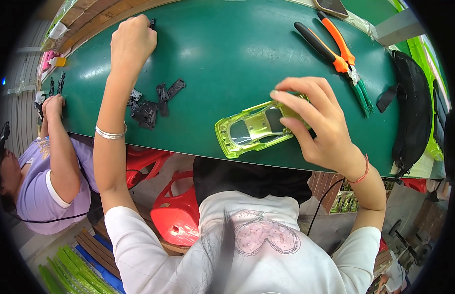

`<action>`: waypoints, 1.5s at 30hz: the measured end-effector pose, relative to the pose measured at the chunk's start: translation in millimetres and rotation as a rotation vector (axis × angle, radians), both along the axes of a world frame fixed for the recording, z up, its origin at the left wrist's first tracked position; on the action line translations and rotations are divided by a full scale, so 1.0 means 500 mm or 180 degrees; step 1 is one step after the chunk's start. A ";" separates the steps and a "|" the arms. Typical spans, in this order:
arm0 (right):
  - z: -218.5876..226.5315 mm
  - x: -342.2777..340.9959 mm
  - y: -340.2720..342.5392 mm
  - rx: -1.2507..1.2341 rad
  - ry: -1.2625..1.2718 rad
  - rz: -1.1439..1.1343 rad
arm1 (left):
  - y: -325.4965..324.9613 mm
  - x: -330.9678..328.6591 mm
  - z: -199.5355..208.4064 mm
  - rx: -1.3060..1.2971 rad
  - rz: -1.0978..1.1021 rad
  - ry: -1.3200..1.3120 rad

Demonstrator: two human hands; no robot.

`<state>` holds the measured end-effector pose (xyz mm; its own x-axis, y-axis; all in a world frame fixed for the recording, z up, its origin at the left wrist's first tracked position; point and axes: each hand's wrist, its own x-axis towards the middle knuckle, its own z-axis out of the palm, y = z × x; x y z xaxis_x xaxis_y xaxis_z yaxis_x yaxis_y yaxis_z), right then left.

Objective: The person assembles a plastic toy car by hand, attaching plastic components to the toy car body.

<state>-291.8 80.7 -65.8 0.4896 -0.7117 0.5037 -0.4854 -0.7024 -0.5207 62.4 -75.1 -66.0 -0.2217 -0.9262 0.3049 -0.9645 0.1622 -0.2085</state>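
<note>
A bright green toy car body shell (257, 128) with dark window panes lies at the near edge of the green table. My right hand (319, 115) grips its right end, thumb at the near side and fingers over the far side. Stretched to the far left, my left hand (133, 40) has its fingers curled in. A small black part (152, 23) shows just past its knuckles; whether the fingers hold it is hidden. Closer to me, right of my left forearm, several black plastic parts (148, 113) lie in a loose pile.
Pliers with orange and black handles (341, 61) lie at the far right, near a black pouch (414, 112) and a phone (331, 7). At left, another person's hands (53, 106) work with black parts. A red stool (176, 215) stands below the table.
</note>
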 end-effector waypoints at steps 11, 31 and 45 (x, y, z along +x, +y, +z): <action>-0.020 -0.010 0.002 0.0082 0.0212 0.0060 | -0.036 -0.005 -0.008 -0.0119 0.0163 -0.0094; -0.020 -0.023 0.006 0.1851 -0.0878 -0.0141 | 0.331 -0.259 0.038 0.0261 -0.2042 0.1996; -0.010 -0.026 0.010 0.1971 -0.0786 0.0012 | 0.339 -0.282 0.027 0.0277 -0.1972 0.1958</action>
